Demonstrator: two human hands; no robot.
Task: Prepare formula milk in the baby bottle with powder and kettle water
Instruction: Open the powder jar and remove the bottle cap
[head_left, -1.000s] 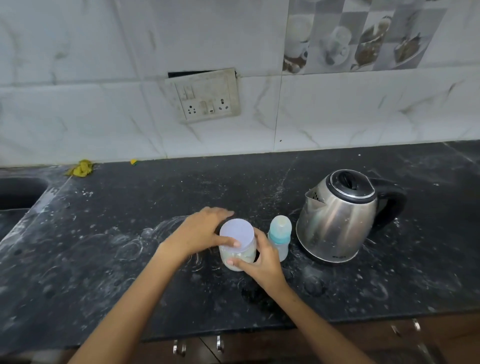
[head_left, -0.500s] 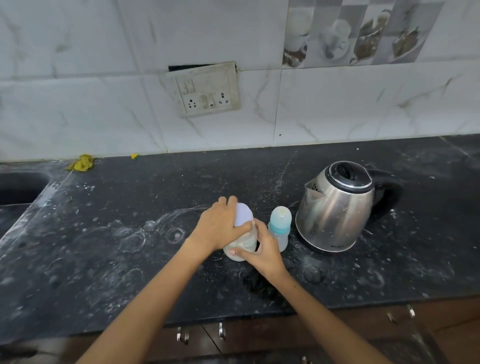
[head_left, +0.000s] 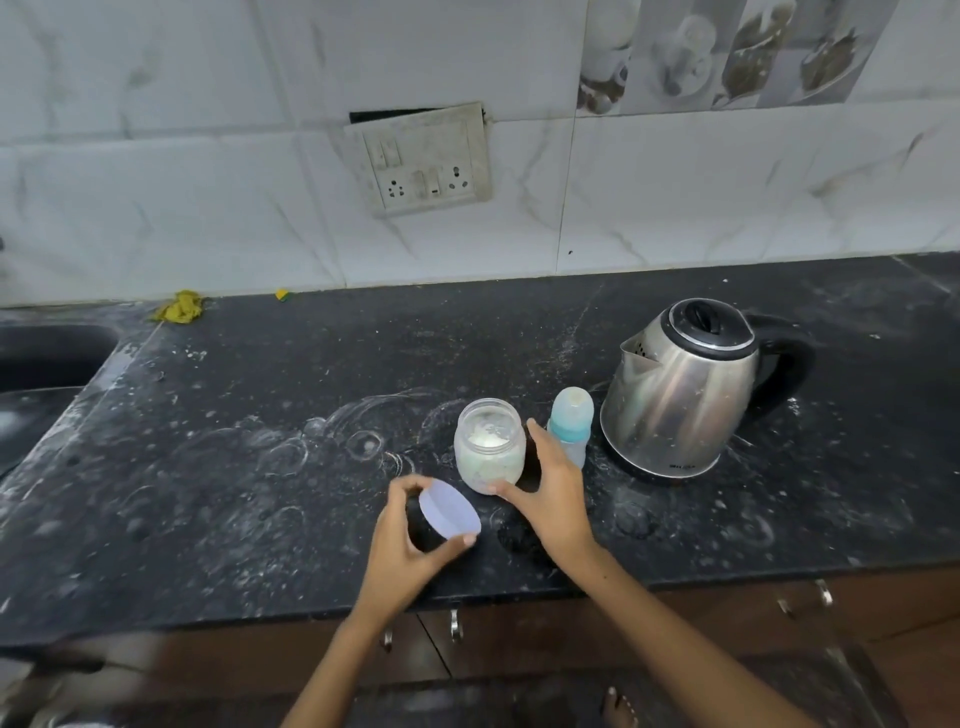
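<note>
A clear powder jar (head_left: 489, 446) stands lidless on the black counter (head_left: 234, 467), white powder showing inside. My left hand (head_left: 410, 540) holds its pale lilac lid (head_left: 449, 514) just in front and left of the jar, a little above the counter. My right hand (head_left: 553, 491) grips the jar's right side and base. Right behind that hand stands the small baby bottle (head_left: 571, 415) with its teal collar and clear cap on. A steel kettle (head_left: 680, 389) with a black lid and handle stands to the right, spout facing the bottle.
A sink (head_left: 41, 358) is sunk into the counter's far left. Yellow scraps (head_left: 179, 307) lie by the wall. A socket plate (head_left: 423, 158) hangs on the tiled wall. Powder dust and water rings mark the counter. Drawer handles (head_left: 454, 623) show below the front edge.
The lid has come off the jar: my left hand has lifted it away toward me and to the left. My right hand still steadies the jar.
</note>
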